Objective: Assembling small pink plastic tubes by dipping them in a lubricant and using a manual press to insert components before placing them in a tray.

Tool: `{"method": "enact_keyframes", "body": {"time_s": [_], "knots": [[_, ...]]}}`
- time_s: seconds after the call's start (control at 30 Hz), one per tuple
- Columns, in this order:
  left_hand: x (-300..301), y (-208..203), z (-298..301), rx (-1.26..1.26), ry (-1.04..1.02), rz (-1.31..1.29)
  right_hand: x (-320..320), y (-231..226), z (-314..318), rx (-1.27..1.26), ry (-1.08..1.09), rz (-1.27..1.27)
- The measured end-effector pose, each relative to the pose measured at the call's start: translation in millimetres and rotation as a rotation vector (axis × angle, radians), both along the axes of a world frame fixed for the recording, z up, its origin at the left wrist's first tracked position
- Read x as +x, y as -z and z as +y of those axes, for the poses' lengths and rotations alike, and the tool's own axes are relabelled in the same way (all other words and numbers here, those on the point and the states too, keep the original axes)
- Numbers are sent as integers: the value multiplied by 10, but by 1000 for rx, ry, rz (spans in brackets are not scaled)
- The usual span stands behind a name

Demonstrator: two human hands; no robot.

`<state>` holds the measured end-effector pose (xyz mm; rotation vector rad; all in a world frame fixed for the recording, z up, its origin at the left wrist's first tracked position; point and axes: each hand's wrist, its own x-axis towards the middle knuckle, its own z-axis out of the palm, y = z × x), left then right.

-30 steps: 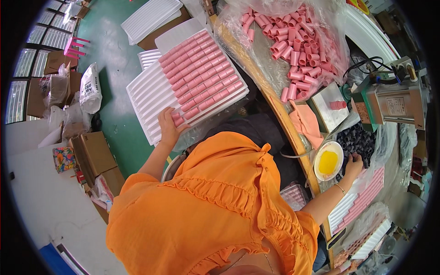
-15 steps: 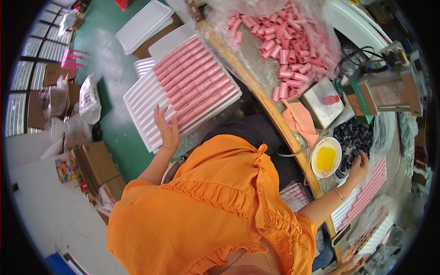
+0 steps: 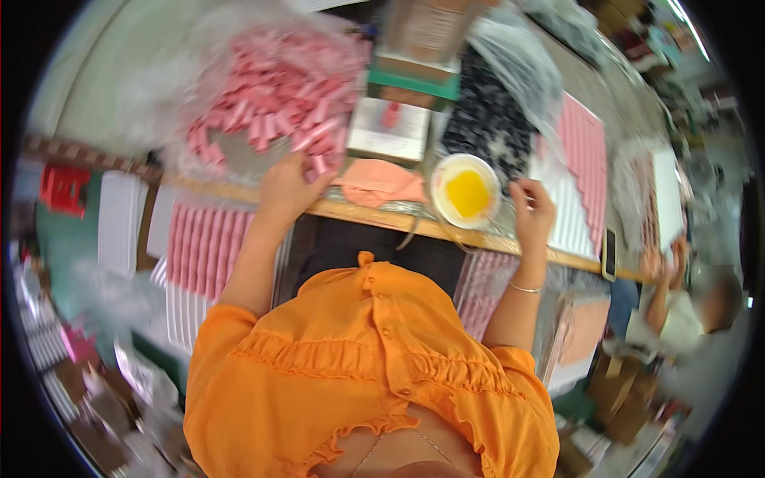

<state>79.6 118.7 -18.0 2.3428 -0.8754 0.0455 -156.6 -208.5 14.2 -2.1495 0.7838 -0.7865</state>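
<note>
On the table (image 3: 351,212), a heap of pink tubes (image 3: 259,111) lies left of a pile of black pieces (image 3: 486,107). Right of centre, a white bowl (image 3: 440,191) holds something yellow. The left hand (image 3: 291,187) has its fingers bent at the pink heap's near edge, the right hand (image 3: 534,210) curled just beside the black pile; blur hides whether either grips anything.

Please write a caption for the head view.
Left hand at pink tubes, right hand near black pieces and white bowl.
</note>
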Motion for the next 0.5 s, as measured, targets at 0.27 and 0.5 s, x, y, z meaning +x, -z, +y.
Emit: {"method": "enact_keyframes", "body": {"time_s": [0.27, 0.5], "knots": [[-65, 16, -22, -81, -77, 29, 120, 98, 370, -362, -137, 28], [-450, -285, -422, -263, 141, 345, 253, 200, 414, -568, -214, 126]]}}
